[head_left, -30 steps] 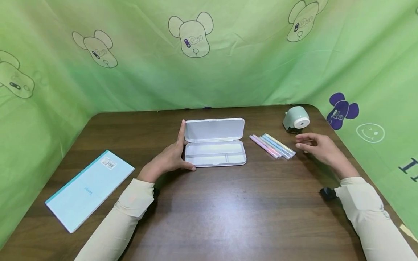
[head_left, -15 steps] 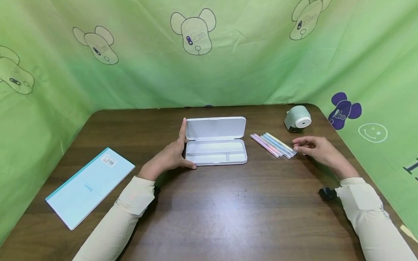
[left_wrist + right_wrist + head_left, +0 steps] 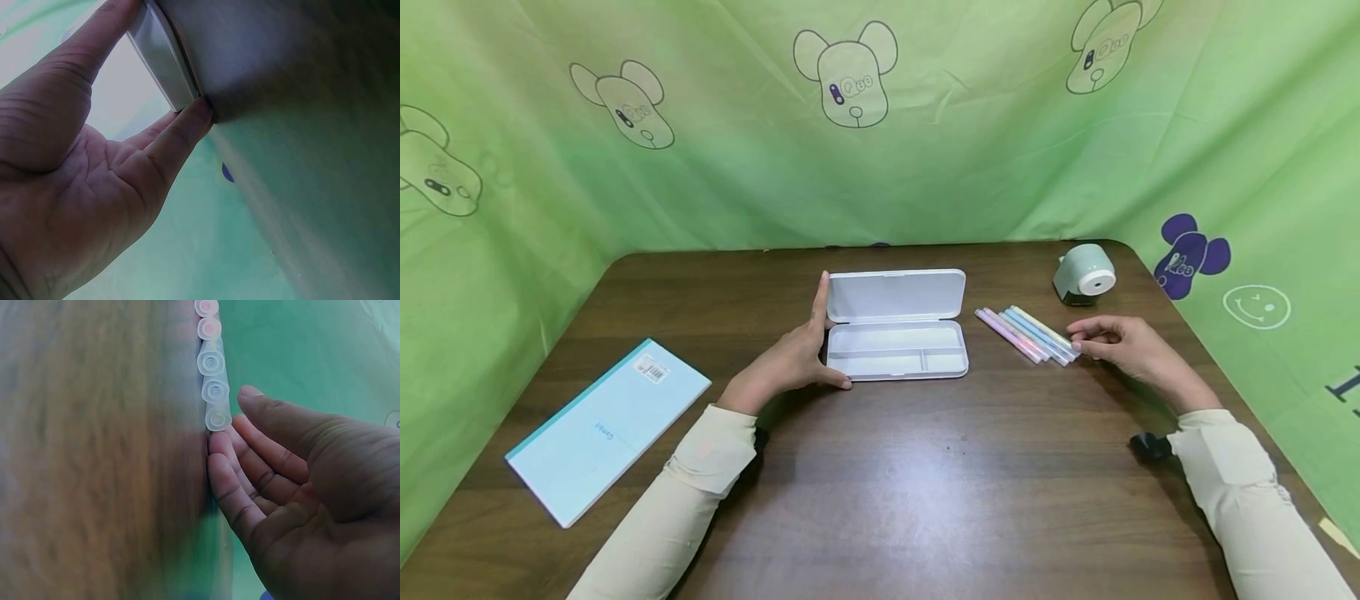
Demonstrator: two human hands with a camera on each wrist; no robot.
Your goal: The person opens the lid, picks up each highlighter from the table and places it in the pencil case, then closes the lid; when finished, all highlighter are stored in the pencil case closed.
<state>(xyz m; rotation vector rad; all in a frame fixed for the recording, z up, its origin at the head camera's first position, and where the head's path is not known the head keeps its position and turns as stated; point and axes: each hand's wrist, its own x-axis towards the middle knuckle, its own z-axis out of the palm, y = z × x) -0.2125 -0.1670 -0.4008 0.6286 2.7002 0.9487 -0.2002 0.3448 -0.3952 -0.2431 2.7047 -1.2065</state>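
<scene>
A white pencil case [image 3: 891, 337] lies with its lid [image 3: 895, 297] raised, its compartments bare. My left hand [image 3: 782, 358] holds its left end, thumb at the front corner and fingers along the side toward the lid. In the left wrist view the hand [image 3: 94, 169] spans the case's edge [image 3: 164, 56]. Several pastel pens [image 3: 1018, 335] lie side by side to the right. My right hand [image 3: 1123, 342] is at their right ends, fingers loosely bent. The right wrist view shows fingertips against the outermost pen [image 3: 218, 417], the thumb just off it.
A pale green pencil sharpener [image 3: 1082, 273] stands at the back right, behind the right hand. On the left lies a light blue notebook [image 3: 610, 433] with a barcode label. A green printed curtain [image 3: 722, 183] hangs behind the brown table [image 3: 910, 483].
My right hand has moved slightly left, up to the ends of the pens. The left hand stays on the pencil case. The head view has shifted a little.
</scene>
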